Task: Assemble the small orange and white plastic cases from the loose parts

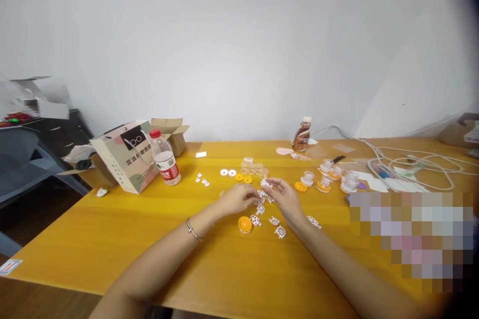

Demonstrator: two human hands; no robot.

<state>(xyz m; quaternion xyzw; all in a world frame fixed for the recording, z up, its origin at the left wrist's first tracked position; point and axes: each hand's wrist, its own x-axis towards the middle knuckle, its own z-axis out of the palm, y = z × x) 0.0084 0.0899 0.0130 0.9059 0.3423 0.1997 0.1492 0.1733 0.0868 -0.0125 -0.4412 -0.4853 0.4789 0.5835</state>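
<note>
Between the thumb and fingers of my right hand (285, 198) is a small white plastic piece (265, 184). My left hand (238, 198) is curled just left of it, fingertips down at a loose pile of white spoked plastic pieces (261, 200). Whatever those fingertips hold, if anything, is too small to make out. More such spoked pieces (280, 232) lie scattered on the table nearer to me. An orange round part with a white rim (245, 224) sits below my left hand. Beyond the hands are flat white discs (223, 172), orange discs (247, 179) and clear plastic rings (252, 169).
On the wooden table (168, 259), a water bottle (164, 159), paper bag (129, 157) and cardboard box (172, 134) stand left. Small white parts (202, 179) lie nearby. A brown drink bottle (302, 134), clear-topped orange assemblies (325, 183) and white cables (396, 159) are right.
</note>
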